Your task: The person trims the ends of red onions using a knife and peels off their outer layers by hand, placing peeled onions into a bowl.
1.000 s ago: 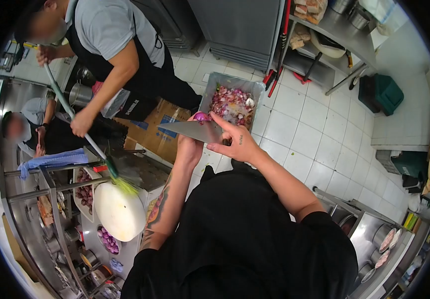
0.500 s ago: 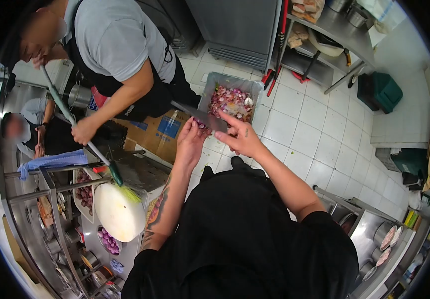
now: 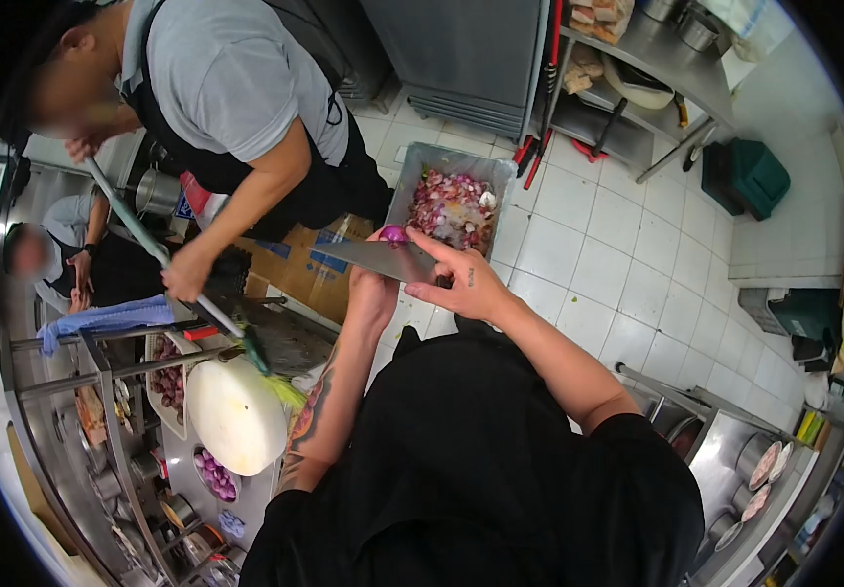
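A wide-bladed knife (image 3: 378, 258) is gripped in my right hand (image 3: 469, 280), its blade pointing left across the front of my left hand (image 3: 371, 295). My left hand holds a small purple-red onion (image 3: 394, 235) just beyond the blade; the blade hides most of its fingers. The right index finger reaches over the blade toward the onion. Right behind both hands stands a grey plastic bin (image 3: 404, 176), filled with onion skins and scraps (image 3: 451, 201).
On the left counter are a round white cutting board (image 3: 236, 417), a tray of unpeeled onions (image 3: 169, 391) and a bowl of peeled onions (image 3: 216, 477). A co-worker (image 3: 226, 78) holds a broom (image 3: 133, 225) at the left. A green bin (image 3: 750, 181) stands by the right wall.
The knife blade has swung lower and turned flatter, now in front of my left hand. The onion shows above it. The co-worker's broom head has moved down and right.
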`<state>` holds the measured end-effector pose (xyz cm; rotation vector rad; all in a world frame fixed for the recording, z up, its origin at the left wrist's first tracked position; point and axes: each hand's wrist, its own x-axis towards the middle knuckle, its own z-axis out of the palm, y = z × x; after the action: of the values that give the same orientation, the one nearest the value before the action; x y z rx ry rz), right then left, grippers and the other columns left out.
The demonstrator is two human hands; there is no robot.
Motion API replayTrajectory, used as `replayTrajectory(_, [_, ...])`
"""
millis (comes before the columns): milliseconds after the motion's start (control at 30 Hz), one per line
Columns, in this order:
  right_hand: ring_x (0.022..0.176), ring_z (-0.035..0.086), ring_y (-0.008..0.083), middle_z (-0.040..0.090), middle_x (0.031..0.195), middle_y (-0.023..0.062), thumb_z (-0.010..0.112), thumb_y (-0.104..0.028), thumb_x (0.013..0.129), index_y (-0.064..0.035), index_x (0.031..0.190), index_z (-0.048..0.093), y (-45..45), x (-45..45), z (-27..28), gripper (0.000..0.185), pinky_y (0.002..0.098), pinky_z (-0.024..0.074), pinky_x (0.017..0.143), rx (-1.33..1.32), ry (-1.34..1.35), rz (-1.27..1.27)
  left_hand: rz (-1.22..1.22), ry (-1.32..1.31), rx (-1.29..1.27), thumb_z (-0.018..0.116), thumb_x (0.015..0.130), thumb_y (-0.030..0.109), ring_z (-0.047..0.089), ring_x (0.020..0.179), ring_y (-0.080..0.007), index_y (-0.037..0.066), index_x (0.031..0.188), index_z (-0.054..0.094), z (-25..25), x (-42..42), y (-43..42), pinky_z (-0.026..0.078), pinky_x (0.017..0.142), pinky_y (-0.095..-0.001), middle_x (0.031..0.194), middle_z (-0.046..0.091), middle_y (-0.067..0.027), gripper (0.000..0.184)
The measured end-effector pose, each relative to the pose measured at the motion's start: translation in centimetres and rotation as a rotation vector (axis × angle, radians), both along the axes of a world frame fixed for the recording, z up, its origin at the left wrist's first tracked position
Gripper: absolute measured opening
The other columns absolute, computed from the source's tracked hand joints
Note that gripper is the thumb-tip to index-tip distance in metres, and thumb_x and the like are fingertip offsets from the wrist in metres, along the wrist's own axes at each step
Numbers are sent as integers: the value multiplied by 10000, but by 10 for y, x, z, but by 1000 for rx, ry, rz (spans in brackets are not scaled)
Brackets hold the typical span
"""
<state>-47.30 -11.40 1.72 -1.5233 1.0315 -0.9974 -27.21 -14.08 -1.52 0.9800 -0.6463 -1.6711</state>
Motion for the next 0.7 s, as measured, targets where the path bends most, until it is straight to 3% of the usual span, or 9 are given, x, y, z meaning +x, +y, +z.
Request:
replayTrajectory(233, [565,415,124,515,601,40,842,-367,877,-123,1558,496,-4,0,-4,802,281,420,588,2,-21,-48,-49,25,-1,573,1051,99,597,1225,-180,54,1370,592,8,-3,5,449,1089,-363,1314,645,-56,322])
replayTrajectory(300, [653,465,58,574,680,12,818,-218,912,-112,1597,433,-5,-6,3,793,225,434,658,84,-10,26,-57,75,-13,578,1048,96,591,1234,-183,55,1369,592,8,-4,6,440,1098,-366,1318,644,-56,324])
replayTrajectory(400, [567,419,102,541,603,50,840,-333,890,-102,1585,445,-2,-4,-4,832,265,417,586,-21,-58,19,-26,65,-1,596,1039,94,602,1213,-174,57,1368,591,4,-3,7,457,1079,-361,1300,649,-48,332])
replayTrajectory(600, [556,436,100,563,595,69,844,-342,889,-59,1606,382,4,0,-1,899,263,416,580,9,-65,54,-5,18,-18,603,1035,100,622,1167,-154,58,1374,589,1,0,5,489,1044,-348,1257,662,-34,342])
replayTrajectory(700, [545,440,98,566,588,73,839,-335,893,-74,1593,417,4,-1,1,858,266,422,578,8,-57,59,4,24,7,598,1034,95,620,1171,-151,65,1374,593,-1,0,7,486,1048,-344,1256,663,-32,341])
